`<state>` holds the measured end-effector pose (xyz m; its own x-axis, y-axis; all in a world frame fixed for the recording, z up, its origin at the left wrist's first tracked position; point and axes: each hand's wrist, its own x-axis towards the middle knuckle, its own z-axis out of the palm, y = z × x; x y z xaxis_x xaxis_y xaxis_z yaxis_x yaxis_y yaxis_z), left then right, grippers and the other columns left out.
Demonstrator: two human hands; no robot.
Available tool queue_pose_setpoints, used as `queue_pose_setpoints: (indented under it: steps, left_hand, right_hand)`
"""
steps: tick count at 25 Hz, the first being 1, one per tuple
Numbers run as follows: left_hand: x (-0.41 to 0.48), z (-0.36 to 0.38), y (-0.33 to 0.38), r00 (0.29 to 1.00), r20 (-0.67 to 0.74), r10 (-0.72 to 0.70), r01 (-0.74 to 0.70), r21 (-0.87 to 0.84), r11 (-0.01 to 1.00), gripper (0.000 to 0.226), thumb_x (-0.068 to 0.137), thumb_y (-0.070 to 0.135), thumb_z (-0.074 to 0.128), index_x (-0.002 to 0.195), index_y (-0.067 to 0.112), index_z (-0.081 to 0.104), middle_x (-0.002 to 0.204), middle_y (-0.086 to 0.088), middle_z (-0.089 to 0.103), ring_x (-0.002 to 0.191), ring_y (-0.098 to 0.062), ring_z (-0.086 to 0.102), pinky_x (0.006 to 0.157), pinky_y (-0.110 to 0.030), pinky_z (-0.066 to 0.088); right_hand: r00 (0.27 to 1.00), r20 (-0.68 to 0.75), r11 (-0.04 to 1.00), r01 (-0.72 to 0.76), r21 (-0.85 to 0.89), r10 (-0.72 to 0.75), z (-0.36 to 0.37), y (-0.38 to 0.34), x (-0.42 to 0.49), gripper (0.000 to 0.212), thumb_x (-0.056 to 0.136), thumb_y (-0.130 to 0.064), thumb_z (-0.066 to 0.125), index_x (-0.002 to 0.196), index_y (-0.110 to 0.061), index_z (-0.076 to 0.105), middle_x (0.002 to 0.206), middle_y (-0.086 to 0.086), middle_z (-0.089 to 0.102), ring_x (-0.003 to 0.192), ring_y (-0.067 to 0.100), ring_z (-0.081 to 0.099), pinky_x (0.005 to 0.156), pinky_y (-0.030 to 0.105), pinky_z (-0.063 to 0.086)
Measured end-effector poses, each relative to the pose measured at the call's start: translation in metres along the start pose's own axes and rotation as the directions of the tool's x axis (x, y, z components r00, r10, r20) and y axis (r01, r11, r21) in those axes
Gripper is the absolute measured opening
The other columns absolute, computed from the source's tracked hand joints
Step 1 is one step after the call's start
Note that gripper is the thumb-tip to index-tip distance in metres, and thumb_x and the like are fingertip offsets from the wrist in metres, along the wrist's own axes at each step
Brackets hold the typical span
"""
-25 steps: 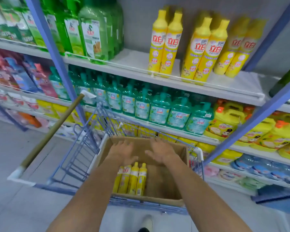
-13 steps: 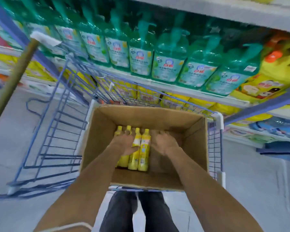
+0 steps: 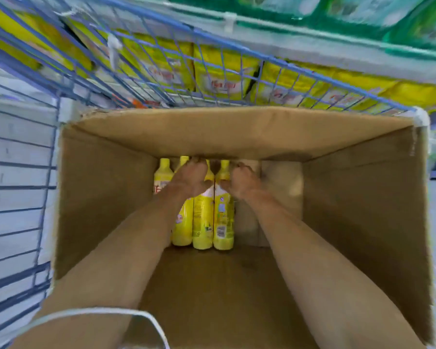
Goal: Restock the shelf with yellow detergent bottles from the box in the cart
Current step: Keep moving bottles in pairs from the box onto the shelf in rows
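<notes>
Several yellow detergent bottles (image 3: 203,222) lie side by side on the bottom of the open cardboard box (image 3: 106,197), caps pointing away from me. Both my arms reach deep into the box. My left hand (image 3: 191,177) lies over the necks of the middle bottles with its fingers curled around them. My right hand (image 3: 243,183) is closed at the neck of the rightmost bottle (image 3: 223,217), thumb against its shoulder. The leftmost bottle (image 3: 163,172) is partly hidden by my left forearm.
The box sits in a blue wire cart (image 3: 20,172), whose front rim (image 3: 262,59) stands close to the shelving. Yellow packs (image 3: 219,71) fill the shelf behind the cart, and green bottles (image 3: 363,11) stand on the shelf above. The box's right half has bare floor.
My head has tipped further down and closer into the box. Both hands went from above the bottles down onto their necks and closed there.
</notes>
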<state>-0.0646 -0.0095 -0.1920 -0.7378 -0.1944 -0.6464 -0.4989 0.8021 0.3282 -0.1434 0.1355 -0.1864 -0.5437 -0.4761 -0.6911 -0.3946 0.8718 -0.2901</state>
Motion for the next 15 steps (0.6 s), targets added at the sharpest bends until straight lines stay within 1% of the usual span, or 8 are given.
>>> queue_pose_setpoints:
  steps: [3,6,8,9,10,12,14,15]
  left_hand:
    - [0.013,0.005,0.000,0.995,-0.083,-0.054,0.041,-0.152,0.988,0.065,0.087,0.030,0.073,0.139,0.005,0.045,0.143,-0.017,0.050,0.134,-0.037,0.047,0.099,-0.040,0.041]
    - [0.016,0.007,-0.004,0.992,-0.040,-0.117,0.099,-0.306,0.947,0.071,0.074,0.030,0.086,0.133,0.009,0.054,0.129,-0.014,0.064,0.125,-0.033,0.057,0.099,-0.040,0.049]
    - [0.013,0.002,-0.007,0.988,0.008,-0.157,0.139,-0.513,0.847,0.082,0.053,0.034,0.094,0.126,0.012,0.061,0.116,-0.014,0.069,0.114,-0.031,0.064,0.097,-0.044,0.053]
    - [0.013,0.001,-0.010,0.987,0.025,-0.156,0.140,-0.595,0.791,0.086,0.043,0.038,0.094,0.120,0.014,0.065,0.110,-0.013,0.071,0.109,-0.030,0.067,0.094,-0.045,0.055]
    - [0.012,0.000,-0.011,0.991,0.056,-0.123,0.130,-0.643,0.755,0.081,0.039,0.040,0.093,0.113,0.016,0.068,0.106,-0.012,0.073,0.106,-0.030,0.069,0.093,-0.046,0.057]
    - [0.006,-0.001,-0.006,0.991,0.133,-0.008,0.096,-0.672,0.734,0.059,0.053,0.026,0.095,0.107,0.016,0.071,0.109,-0.011,0.074,0.110,-0.029,0.068,0.095,-0.044,0.056]
    - [-0.001,0.005,-0.002,0.986,0.158,0.053,0.084,-0.745,0.662,0.053,0.068,0.007,0.090,0.116,0.011,0.067,0.119,-0.010,0.072,0.119,-0.027,0.065,0.101,-0.042,0.054]
    - [-0.007,0.007,-0.001,0.988,0.139,0.064,0.069,-0.781,0.620,0.053,0.070,0.003,0.088,0.118,0.007,0.066,0.119,-0.011,0.072,0.118,-0.027,0.066,0.102,-0.043,0.054]
  right_hand:
    - [0.998,-0.059,0.986,-0.011,0.168,0.021,0.010,0.005,0.013,0.053,0.086,-0.043,0.073,0.126,-0.011,0.063,0.130,0.014,0.063,0.122,0.031,0.059,0.096,0.035,0.048]
    - [0.996,-0.039,0.930,-0.064,0.362,0.084,0.010,0.015,0.013,0.035,0.079,-0.036,0.081,0.106,-0.016,0.071,0.109,0.008,0.073,0.101,0.026,0.067,0.078,0.029,0.049]
    - [0.994,0.023,0.853,-0.105,0.512,0.108,0.005,0.024,0.007,0.026,0.078,-0.026,0.084,0.098,-0.017,0.071,0.092,0.000,0.072,0.082,0.015,0.067,0.067,0.020,0.047]
    - [0.993,0.065,0.803,-0.115,0.585,0.095,0.003,0.029,0.003,0.024,0.079,-0.020,0.085,0.098,-0.015,0.071,0.088,-0.003,0.070,0.075,0.008,0.065,0.065,0.018,0.047]
    - [0.993,0.095,0.760,-0.119,0.640,0.075,0.002,0.035,0.000,0.026,0.080,-0.012,0.084,0.102,-0.010,0.070,0.089,-0.003,0.070,0.072,0.003,0.064,0.067,0.019,0.048]
    - [0.994,0.101,0.705,-0.108,0.700,0.051,0.002,0.042,-0.007,0.037,0.081,-0.001,0.080,0.116,0.000,0.065,0.101,0.004,0.072,0.077,0.003,0.066,0.069,0.019,0.052]
    - [0.996,0.068,0.659,-0.085,0.747,0.051,0.004,0.046,-0.013,0.045,0.081,0.001,0.080,0.122,0.003,0.061,0.113,0.011,0.071,0.089,0.012,0.069,0.074,0.019,0.057]
    - [0.997,0.048,0.633,-0.073,0.770,0.056,0.006,0.047,-0.017,0.048,0.080,0.000,0.082,0.123,0.003,0.061,0.117,0.013,0.071,0.095,0.019,0.070,0.080,0.026,0.059]
